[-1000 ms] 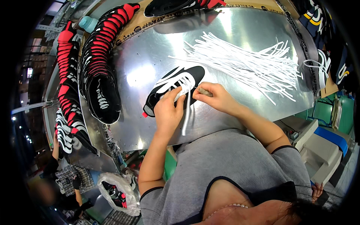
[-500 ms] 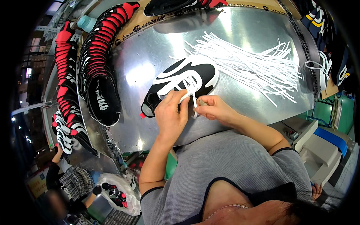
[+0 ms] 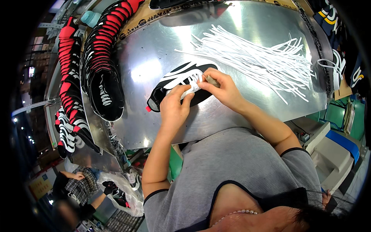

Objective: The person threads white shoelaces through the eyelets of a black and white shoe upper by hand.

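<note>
Both hands, left (image 3: 174, 106) and right (image 3: 221, 87), curl fingertips pinched shut on the black-and-white shoe's (image 3: 181, 83) white lace (image 3: 192, 88).

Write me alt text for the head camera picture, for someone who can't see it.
Seen from above, a person's left hand and right hand work a white lace into a black and white shoe upper lying flat on a shiny metal table. A loose pile of white laces lies to the right, and rows of stacked black and red uppers to the left.
</note>
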Motion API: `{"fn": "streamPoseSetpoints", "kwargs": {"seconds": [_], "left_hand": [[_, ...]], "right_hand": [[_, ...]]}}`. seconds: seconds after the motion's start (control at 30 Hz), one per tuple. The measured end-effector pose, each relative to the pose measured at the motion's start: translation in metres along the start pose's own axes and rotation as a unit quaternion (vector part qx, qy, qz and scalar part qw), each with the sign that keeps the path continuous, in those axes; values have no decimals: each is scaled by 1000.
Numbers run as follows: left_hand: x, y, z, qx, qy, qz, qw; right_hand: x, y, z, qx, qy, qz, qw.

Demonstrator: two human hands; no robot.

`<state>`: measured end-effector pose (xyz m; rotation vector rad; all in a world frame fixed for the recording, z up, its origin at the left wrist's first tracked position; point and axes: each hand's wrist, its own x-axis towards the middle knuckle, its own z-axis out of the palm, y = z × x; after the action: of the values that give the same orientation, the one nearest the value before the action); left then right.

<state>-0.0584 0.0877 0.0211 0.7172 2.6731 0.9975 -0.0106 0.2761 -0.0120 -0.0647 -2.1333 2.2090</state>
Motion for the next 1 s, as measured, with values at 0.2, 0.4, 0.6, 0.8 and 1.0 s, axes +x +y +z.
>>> {"fn": "streamPoseSetpoints", "kwargs": {"seconds": [0.2,0.4,0.6,0.8,1.0], "left_hand": [[1,6,-2,-31,-13,-13,999],[4,2,11,-25,60,-19,998],[7,5,13,-5,80,-8,997],[8,7,11,9,75,-15,997],[9,10,8,4,65,-15,998]], "right_hand": [[9,7,6,-60,34,-13,998],[11,12,14,-70,83,-50,993],[-9,6,5,14,67,14,998],[5,4,6,-41,26,71,996],[8,3,12,-58,45,91,993]]}}
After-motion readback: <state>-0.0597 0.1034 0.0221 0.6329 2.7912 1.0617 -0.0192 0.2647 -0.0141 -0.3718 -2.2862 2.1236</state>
